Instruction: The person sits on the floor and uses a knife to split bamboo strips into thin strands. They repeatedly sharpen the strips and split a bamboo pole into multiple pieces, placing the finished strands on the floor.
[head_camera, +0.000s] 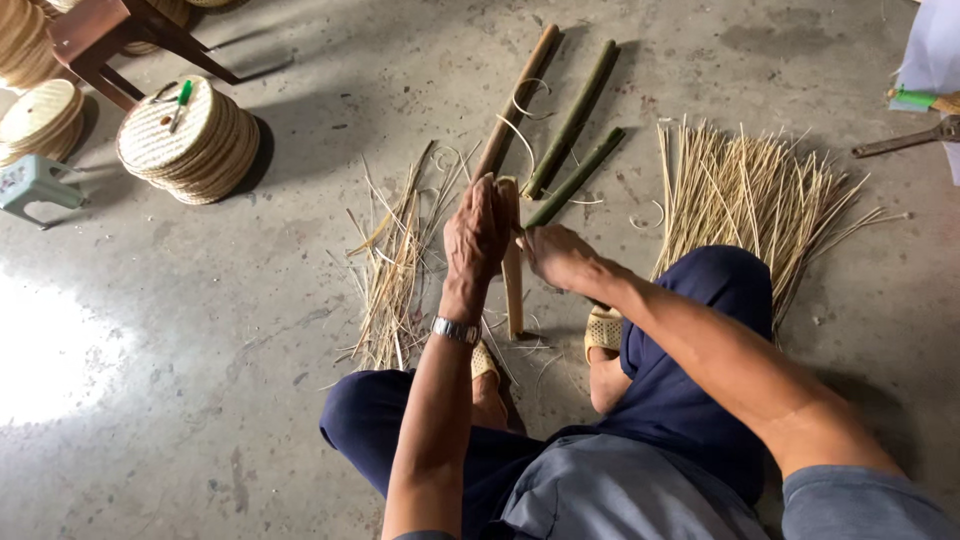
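- Head view, left hand (478, 232): fingers curled tight around the top of a pale, upright split bamboo slat (513, 290), back of the hand towards the camera, silver metal wristwatch (456, 330) on the wrist.
- Right hand (553, 255): closed, pressed against the right side of the same slat just below the left hand; whatever sits inside the grip hidden, so no telling whether a tool is there.
- Slat standing nearly vertical between the two feet in tan woven sandals (603, 328), lower end on the floor.
- Just left of the hands: loose heap of thin straw-coloured bamboo shavings (392, 275).
- Beyond the hands: three long bamboo poles (572, 120), one tan and two green, lying side by side at a slant.
- To the right: fanned bundle of fine pale bamboo strips (745, 195).
- Surface: grey, stained concrete floor (250, 330), bright glare at the left edge.
- Upper left: stack of round woven bamboo discs (190, 140) with a green-handled tool on top, dark wooden stool leg (105, 35) and small pale plastic stool (35, 180) close by.
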